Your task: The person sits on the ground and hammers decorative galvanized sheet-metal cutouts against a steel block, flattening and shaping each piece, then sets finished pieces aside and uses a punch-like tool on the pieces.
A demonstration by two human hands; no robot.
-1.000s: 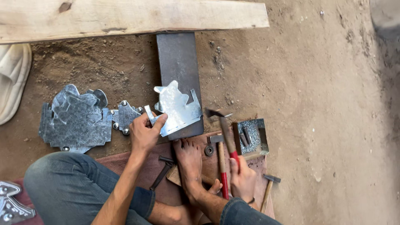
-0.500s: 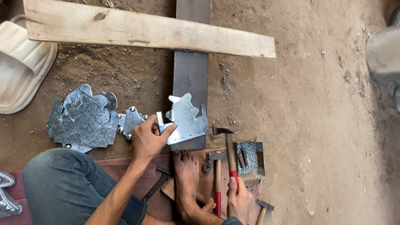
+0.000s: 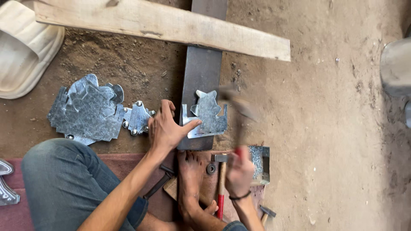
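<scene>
I work on a bare, packed brown dirt floor [image 3: 334, 128] in even daylight. A pale rough wooden plank [image 3: 162, 23] lies across it, near a cream foam sandal [image 3: 21, 55].

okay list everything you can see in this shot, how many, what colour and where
cut metal piece: one, silver, on the steel bar, pinned by the left hand
steel bar: one, dark grey, centre, passing under the plank
plank: one, pale wood, across the top
metal cutouts: a pile, silver, on the dirt at left
studded small piece: one, silver, beside the pile
sandal: one, cream, upper left
spare hammer: one, wood and red handle, lying by the foot
raised hammer: one, blurred, in the right hand
foot: one, bare, below the bar
left hand: on the cut piece
right hand: gripping the raised hammer
</scene>
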